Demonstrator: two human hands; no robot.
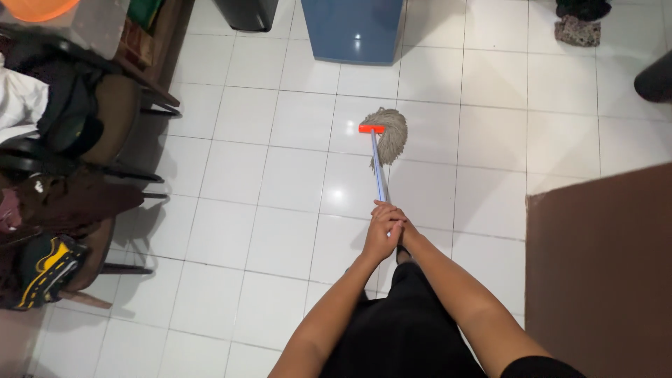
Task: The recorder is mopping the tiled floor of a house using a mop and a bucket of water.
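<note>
Together, left hand (381, 234) and right hand (400, 227) — arms outstretched — fingers wrapped round mop handle (378, 168) (stacked).

Mop (387, 133) ahead of hands (386, 227); chairs (84, 140) left

A single head-worn camera looked steeply down and forward from standing height over the person's own arms onto the white tiled floor (280, 210), with chairs (91, 126) at the left edge.

The floor (280, 175) is shiny smooth tile, and the mop (389, 133) has rough stringy cloth with a shiny metal stick.
</note>
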